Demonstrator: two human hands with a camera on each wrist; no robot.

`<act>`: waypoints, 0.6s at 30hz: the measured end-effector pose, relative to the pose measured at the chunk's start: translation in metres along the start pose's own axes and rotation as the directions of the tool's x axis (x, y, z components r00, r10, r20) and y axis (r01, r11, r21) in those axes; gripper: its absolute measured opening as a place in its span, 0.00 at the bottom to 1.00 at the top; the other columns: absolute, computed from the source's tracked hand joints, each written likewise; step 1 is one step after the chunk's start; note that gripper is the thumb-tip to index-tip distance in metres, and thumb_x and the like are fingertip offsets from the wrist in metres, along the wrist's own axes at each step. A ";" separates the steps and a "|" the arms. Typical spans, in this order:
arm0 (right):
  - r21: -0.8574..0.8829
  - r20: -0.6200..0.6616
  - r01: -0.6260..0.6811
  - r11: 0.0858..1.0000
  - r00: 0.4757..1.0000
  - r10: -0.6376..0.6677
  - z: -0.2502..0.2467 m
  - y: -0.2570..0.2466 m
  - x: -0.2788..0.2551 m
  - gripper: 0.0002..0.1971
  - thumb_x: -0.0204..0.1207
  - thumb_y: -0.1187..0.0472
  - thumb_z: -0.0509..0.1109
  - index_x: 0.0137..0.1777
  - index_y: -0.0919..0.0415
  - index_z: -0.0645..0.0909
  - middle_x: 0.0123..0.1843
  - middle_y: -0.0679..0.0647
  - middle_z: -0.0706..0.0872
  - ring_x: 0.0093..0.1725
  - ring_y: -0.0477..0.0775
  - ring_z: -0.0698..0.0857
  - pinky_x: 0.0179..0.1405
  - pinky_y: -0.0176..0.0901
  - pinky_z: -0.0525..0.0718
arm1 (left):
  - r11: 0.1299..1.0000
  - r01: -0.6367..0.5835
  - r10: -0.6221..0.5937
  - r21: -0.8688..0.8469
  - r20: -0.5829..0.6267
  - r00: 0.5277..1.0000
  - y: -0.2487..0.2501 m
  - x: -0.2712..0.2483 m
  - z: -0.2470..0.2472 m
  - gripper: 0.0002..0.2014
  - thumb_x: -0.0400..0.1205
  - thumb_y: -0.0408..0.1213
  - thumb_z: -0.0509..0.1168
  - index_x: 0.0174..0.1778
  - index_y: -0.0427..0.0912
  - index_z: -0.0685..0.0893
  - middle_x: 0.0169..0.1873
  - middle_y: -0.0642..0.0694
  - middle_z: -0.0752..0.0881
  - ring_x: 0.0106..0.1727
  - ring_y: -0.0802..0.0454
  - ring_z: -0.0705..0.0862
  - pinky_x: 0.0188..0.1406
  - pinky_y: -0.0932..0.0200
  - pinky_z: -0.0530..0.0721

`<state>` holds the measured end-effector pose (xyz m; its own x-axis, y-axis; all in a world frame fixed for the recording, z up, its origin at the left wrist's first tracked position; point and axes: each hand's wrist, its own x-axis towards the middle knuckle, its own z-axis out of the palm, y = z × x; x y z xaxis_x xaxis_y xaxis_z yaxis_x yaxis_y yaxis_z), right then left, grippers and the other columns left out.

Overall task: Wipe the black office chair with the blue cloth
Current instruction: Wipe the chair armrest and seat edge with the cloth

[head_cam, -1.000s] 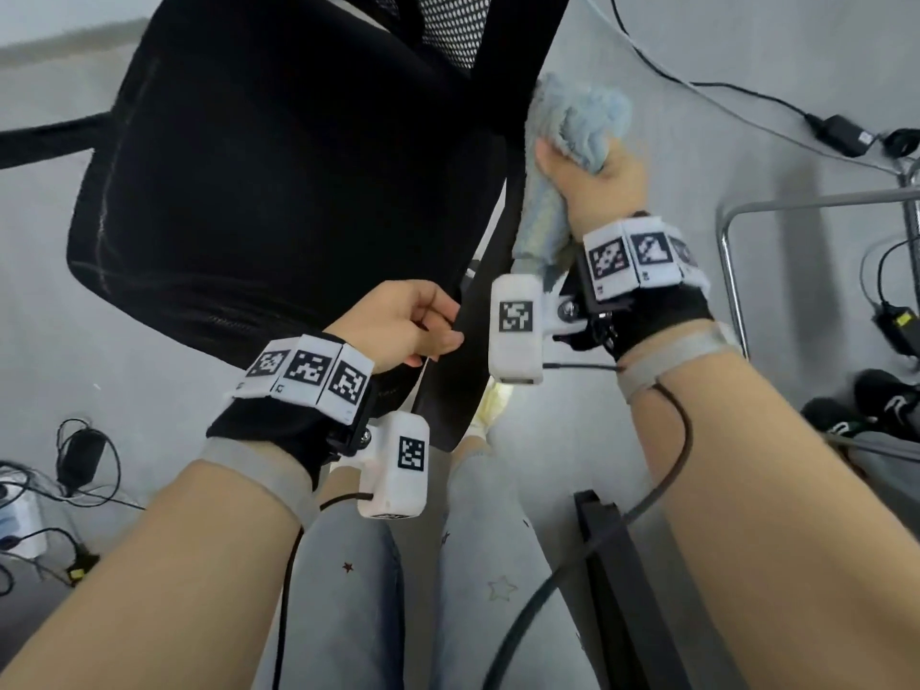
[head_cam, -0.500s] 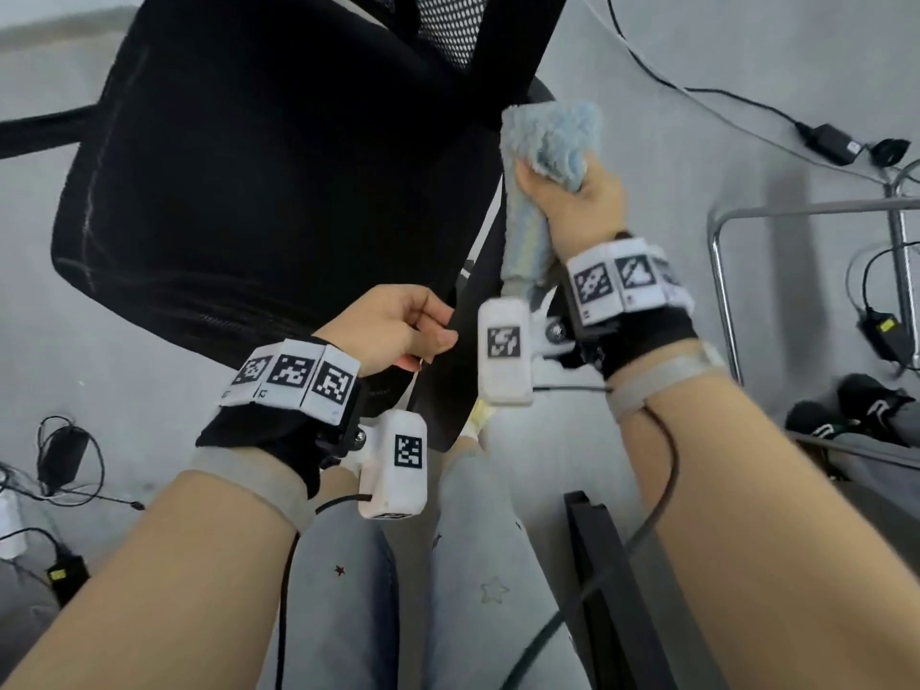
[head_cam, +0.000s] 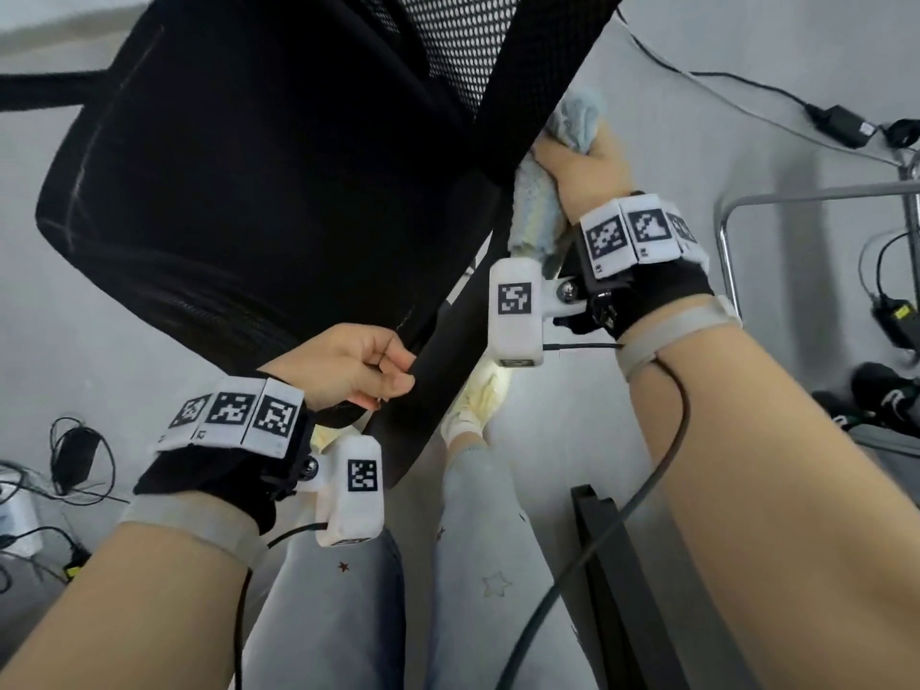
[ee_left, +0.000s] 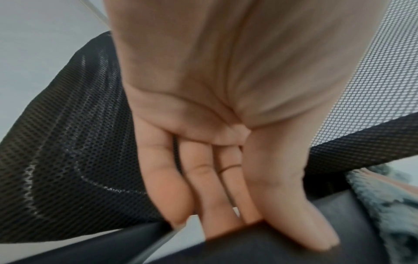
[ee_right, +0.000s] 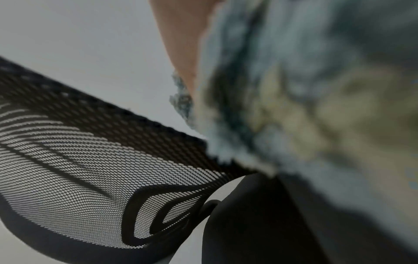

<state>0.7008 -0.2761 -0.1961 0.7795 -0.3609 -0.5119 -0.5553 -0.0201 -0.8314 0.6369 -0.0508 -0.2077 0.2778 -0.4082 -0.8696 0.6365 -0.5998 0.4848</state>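
Observation:
The black office chair [head_cam: 239, 181] fills the upper left of the head view, with its mesh back [head_cam: 473, 47] tilted across the top. My right hand [head_cam: 582, 161] grips the bunched blue cloth [head_cam: 537, 211] and presses it against the right edge of the back frame. The cloth [ee_right: 305, 107] fills the right wrist view, blurred, beside the mesh [ee_right: 95, 160]. My left hand [head_cam: 348, 371] holds the black armrest [head_cam: 423, 390] at the seat's near corner, thumb on top. In the left wrist view, the fingers [ee_left: 203, 187] curl over the armrest [ee_left: 271, 250]; the cloth [ee_left: 384, 205] shows at right.
Grey floor lies around the chair. Cables and power adapters [head_cam: 841, 127] lie at upper right and at the left [head_cam: 74, 460]. A metal tube frame [head_cam: 727, 251] and black shoes [head_cam: 886, 395] stand at the right. A dark bar [head_cam: 612, 580] and my legs [head_cam: 478, 565] are below.
My right hand dipped toward me with the cloth half a second ago, then slid back up along the back frame's edge. My left hand has kept its hold on the armrest.

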 end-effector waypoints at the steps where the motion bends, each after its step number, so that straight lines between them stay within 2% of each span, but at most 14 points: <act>1: -0.019 0.013 -0.003 1.000 1.000 0.003 -0.002 0.002 0.001 0.11 0.78 0.67 0.65 0.58 0.71 0.79 0.47 0.58 0.87 0.46 0.50 0.85 0.46 0.30 0.83 | 1.000 -0.021 0.021 0.000 -0.015 1.000 0.000 0.000 0.000 0.08 0.75 0.27 0.67 0.39 0.46 0.80 0.34 0.51 0.81 0.34 0.62 0.82 0.33 0.70 0.83; 3: -0.093 -0.002 -0.019 0.995 1.000 0.019 -0.007 0.013 -0.007 0.13 0.77 0.67 0.66 0.57 0.76 0.78 0.53 0.67 0.86 0.53 0.61 0.85 0.47 0.35 0.82 | 0.999 -0.054 0.053 -0.009 -0.042 0.998 -0.001 -0.001 0.001 0.08 0.74 0.26 0.68 0.39 0.46 0.81 0.34 0.50 0.82 0.31 0.65 0.83 0.32 0.70 0.82; 5: -0.073 0.007 -0.060 0.995 0.998 0.061 -0.008 0.029 -0.023 0.16 0.74 0.67 0.69 0.51 0.84 0.76 0.56 0.77 0.83 0.54 0.72 0.83 0.48 0.45 0.83 | 0.998 -0.057 0.056 -0.021 -0.047 0.997 -0.004 -0.003 0.002 0.08 0.74 0.26 0.68 0.40 0.45 0.82 0.35 0.48 0.82 0.33 0.62 0.83 0.32 0.69 0.83; 6: -0.075 0.009 -0.072 0.995 0.997 0.073 -0.008 0.034 -0.027 0.18 0.72 0.65 0.70 0.49 0.85 0.75 0.56 0.80 0.81 0.53 0.75 0.82 0.52 0.53 0.84 | 0.998 -0.051 0.050 -0.026 -0.042 0.998 -0.006 -0.004 0.003 0.08 0.75 0.26 0.68 0.40 0.45 0.82 0.36 0.48 0.82 0.34 0.61 0.83 0.33 0.69 0.83; 7: -0.079 0.007 -0.073 0.994 0.997 0.074 -0.008 0.036 -0.028 0.18 0.70 0.64 0.71 0.48 0.83 0.77 0.55 0.81 0.80 0.52 0.72 0.83 0.54 0.56 0.84 | 0.998 -0.043 0.042 -0.034 -0.042 0.998 -0.007 -0.005 0.004 0.08 0.75 0.27 0.67 0.40 0.46 0.82 0.36 0.49 0.82 0.35 0.61 0.83 0.34 0.68 0.84; 9: -0.055 0.020 -0.064 0.996 0.998 0.065 -0.006 0.025 -0.023 0.15 0.71 0.67 0.71 0.47 0.83 0.79 0.49 0.81 0.83 0.41 0.58 0.84 0.45 0.45 0.84 | 0.997 -0.044 0.040 -0.063 -0.069 0.997 -0.009 -0.007 0.006 0.08 0.76 0.28 0.66 0.41 0.48 0.82 0.35 0.52 0.81 0.34 0.62 0.82 0.34 0.68 0.83; 10: -0.048 0.025 -0.051 0.998 0.998 0.052 -0.005 0.015 -0.017 0.12 0.72 0.70 0.70 0.48 0.82 0.80 0.45 0.75 0.86 0.34 0.50 0.83 0.38 0.38 0.83 | 0.996 -0.053 0.047 -0.077 -0.087 0.995 -0.009 -0.007 0.008 0.08 0.77 0.29 0.65 0.42 0.49 0.82 0.35 0.52 0.80 0.34 0.63 0.82 0.33 0.68 0.83; 12: -0.057 0.025 -0.027 0.998 0.999 0.029 -0.003 0.000 -0.001 0.11 0.73 0.71 0.69 0.53 0.76 0.82 0.43 0.59 0.85 0.32 0.43 0.81 0.30 0.22 0.78 | 0.992 -0.079 0.069 -0.093 -0.109 0.992 -0.007 -0.005 0.012 0.09 0.77 0.30 0.65 0.44 0.50 0.81 0.36 0.53 0.80 0.34 0.64 0.82 0.33 0.70 0.83; 13: -0.063 0.017 -0.020 0.998 1.000 0.021 -0.002 -0.005 0.005 0.12 0.74 0.70 0.69 0.56 0.73 0.81 0.45 0.57 0.84 0.35 0.44 0.81 0.30 0.20 0.78 | 0.991 -0.094 0.082 -0.097 -0.118 0.990 -0.005 -0.003 0.014 0.09 0.78 0.30 0.64 0.45 0.50 0.81 0.36 0.52 0.80 0.35 0.63 0.82 0.33 0.70 0.83; 14: -0.061 0.013 -0.001 0.998 1.000 0.002 -0.002 -0.006 0.007 0.13 0.74 0.69 0.69 0.57 0.73 0.81 0.48 0.57 0.84 0.37 0.46 0.82 0.33 0.22 0.80 | 0.989 -0.110 0.097 -0.096 -0.129 0.987 -0.003 -0.002 0.015 0.09 0.78 0.30 0.64 0.45 0.50 0.81 0.37 0.52 0.80 0.37 0.62 0.82 0.34 0.69 0.83; 15: -0.071 0.015 0.031 0.997 0.999 -0.030 -0.001 -0.005 0.005 0.13 0.73 0.68 0.70 0.56 0.74 0.82 0.51 0.60 0.86 0.41 0.52 0.85 0.41 0.30 0.85 | 0.988 -0.126 0.113 -0.092 -0.140 0.984 0.000 0.001 0.016 0.09 0.77 0.29 0.65 0.44 0.50 0.82 0.36 0.52 0.80 0.38 0.60 0.82 0.35 0.68 0.83; 16: -0.099 0.010 0.047 0.994 0.999 -0.046 -0.001 0.001 0.000 0.15 0.71 0.65 0.71 0.54 0.76 0.82 0.54 0.66 0.87 0.47 0.59 0.86 0.52 0.43 0.86 | 0.986 -0.142 0.129 -0.085 -0.148 0.981 0.003 0.003 0.016 0.10 0.77 0.29 0.65 0.43 0.51 0.82 0.36 0.53 0.81 0.38 0.59 0.82 0.36 0.67 0.83; 17: -0.136 -0.003 0.039 0.990 0.999 -0.039 -0.002 0.012 -0.006 0.18 0.70 0.61 0.72 0.54 0.76 0.81 0.56 0.70 0.86 0.53 0.65 0.85 0.58 0.53 0.84 | 0.985 -0.157 0.145 -0.073 -0.150 0.978 0.005 0.004 0.016 0.11 0.77 0.28 0.65 0.43 0.51 0.82 0.35 0.53 0.81 0.38 0.59 0.82 0.37 0.65 0.83; 18: -0.138 -0.017 0.002 0.990 1.000 -0.004 -0.003 0.021 -0.018 0.20 0.68 0.59 0.72 0.53 0.75 0.81 0.57 0.73 0.84 0.56 0.68 0.83 0.61 0.57 0.82 | 0.984 -0.170 0.160 -0.059 -0.144 0.977 0.007 0.006 0.017 0.11 0.77 0.28 0.65 0.42 0.52 0.82 0.35 0.53 0.81 0.38 0.60 0.82 0.38 0.65 0.84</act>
<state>0.6745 -0.2733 -0.2036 0.7767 -0.3767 -0.5047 -0.5886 -0.1492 -0.7945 0.6312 -0.0689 -0.2075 0.4767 -0.3957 -0.7850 0.6211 -0.4803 0.6193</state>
